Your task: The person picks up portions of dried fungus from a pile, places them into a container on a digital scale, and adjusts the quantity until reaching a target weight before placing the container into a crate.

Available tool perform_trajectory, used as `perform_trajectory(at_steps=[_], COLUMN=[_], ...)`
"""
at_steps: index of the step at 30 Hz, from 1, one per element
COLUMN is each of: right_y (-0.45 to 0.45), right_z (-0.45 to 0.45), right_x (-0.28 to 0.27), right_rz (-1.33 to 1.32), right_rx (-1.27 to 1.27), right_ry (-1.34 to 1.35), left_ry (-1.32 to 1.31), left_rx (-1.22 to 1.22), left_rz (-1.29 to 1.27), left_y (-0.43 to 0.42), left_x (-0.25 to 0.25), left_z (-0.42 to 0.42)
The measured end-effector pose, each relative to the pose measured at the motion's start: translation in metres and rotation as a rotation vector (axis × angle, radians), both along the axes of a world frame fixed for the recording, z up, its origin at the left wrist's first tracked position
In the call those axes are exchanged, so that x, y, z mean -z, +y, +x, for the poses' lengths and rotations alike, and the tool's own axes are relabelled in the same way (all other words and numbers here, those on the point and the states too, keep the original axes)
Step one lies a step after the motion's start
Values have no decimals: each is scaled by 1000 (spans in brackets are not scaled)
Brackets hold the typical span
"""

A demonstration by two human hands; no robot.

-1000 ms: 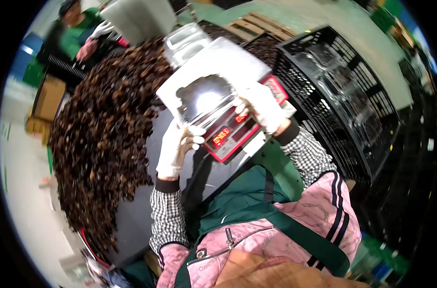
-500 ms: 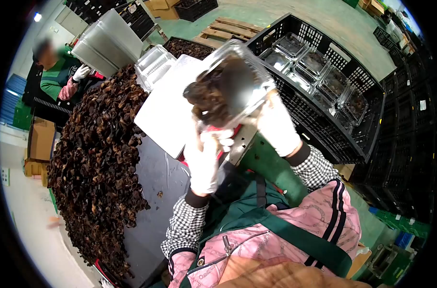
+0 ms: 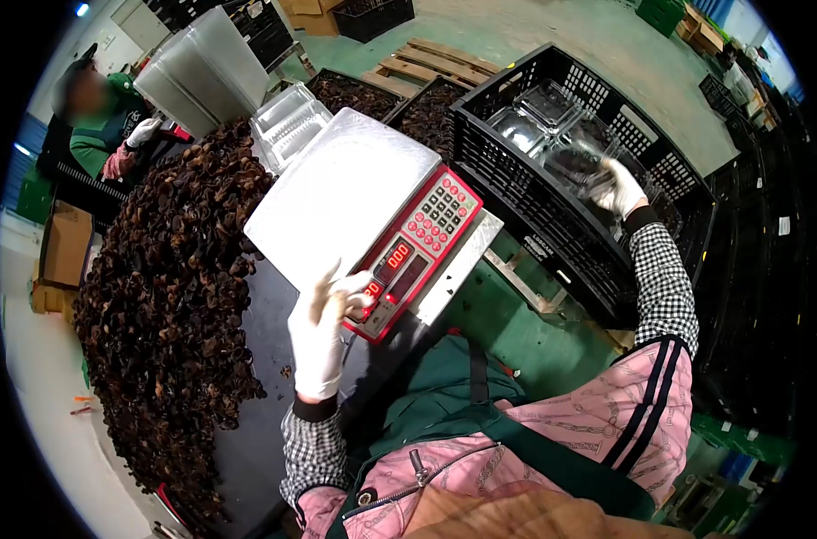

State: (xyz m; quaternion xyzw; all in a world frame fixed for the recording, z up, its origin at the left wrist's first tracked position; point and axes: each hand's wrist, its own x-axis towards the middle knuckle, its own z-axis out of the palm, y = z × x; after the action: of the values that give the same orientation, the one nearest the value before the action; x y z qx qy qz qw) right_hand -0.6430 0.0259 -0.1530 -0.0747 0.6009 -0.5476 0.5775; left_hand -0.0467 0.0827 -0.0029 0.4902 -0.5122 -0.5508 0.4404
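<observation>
My right hand (image 3: 619, 190), in a white glove, reaches into the black plastic crate (image 3: 552, 229). Its fingers are closed on the edge of a clear plastic box (image 3: 574, 163), which is blurred by motion. More clear lidded boxes (image 3: 548, 101) lie around it in the crate. My left hand (image 3: 322, 316), also gloved, hovers by the lower corner of the digital scale (image 3: 417, 260). Its fingers are apart with nothing in them. The scale's white pan (image 3: 341, 193) is bare, and a red display reads 0.00.
A big heap of dark brown, crinkled dried fungus (image 3: 170, 314) covers the table's left side. Stacked clear trays (image 3: 287, 121) stand behind the scale, beside a tall stack of clear containers (image 3: 202, 72). A co-worker (image 3: 103, 126) works at far left. A wooden pallet (image 3: 435, 63) lies on the floor.
The filled clear box has gone from above the scale to the crate at right, carried by my right hand. My left hand has let go and moved slightly down and left.
</observation>
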Motion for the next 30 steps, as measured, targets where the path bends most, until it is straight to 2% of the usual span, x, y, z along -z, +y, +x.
perform_trajectory(at_steps=[2,3,5,7,9,10,11,12,13,14,15,16,17,19,20,22,24,26,28,30], right_y=[-4,-3,-9,-11,-5,-16,-19,-34,-50,-72,-87,-116,-126,-173,-201,-235,-292,-326,-371,-389], right_z=[2,36,2,13,20,21,46,35,44,53,91,120,185,272,308,386,426,469,488,507], right_x=[23,4,59,72,46,15,-23,-13,-22,-32,-51,-64,-104,-124,-126,-131,-96,-72,-41,-41], right_rz=[215,190,151,194,128,467,442,535,494,238,-302,-454,-550,-890,-1012,-1001,-1001,-904,-679,-356], right_rx=[-46,31,-89,-166,-332,-509,-576,-555,-431,-362,-188,-181,-208,-285,-426,-718,-1013,-1210,-1465,-1767], right_ry=[99,96,74,317,733,1070,1277,1665,1771,1731,1673,1583,1318,1383,1323,1293,1290,1413,1298,1422], left_ry=[-11,-7,11,36,34,36,49,52,52,53,56,57,79,112,134,157,204,32,-425,-660], left_rx=[-103,-141,-224,-302,-347,-395,-429,-451,-472,-487,-489,-492,-465,-407,-357,-276,-272,-348,-480,-694], left_rz=[62,63,85,113,127,134,136,156,167,182,198,198,189,190,193,252,278,190,-34,-229], left_y=[8,12,22,32,38,45,50,55,59,63,64,64,64,62,62,65,73,78,81,75], left_x=[4,11,21,27,38,40,36,36,40,46,49,53,54,54,53,60,72,80,75,79], left_z=[27,43,65,83,97,108,109,113,119,123,126,126,122,115,112,108,109,124,150,184])
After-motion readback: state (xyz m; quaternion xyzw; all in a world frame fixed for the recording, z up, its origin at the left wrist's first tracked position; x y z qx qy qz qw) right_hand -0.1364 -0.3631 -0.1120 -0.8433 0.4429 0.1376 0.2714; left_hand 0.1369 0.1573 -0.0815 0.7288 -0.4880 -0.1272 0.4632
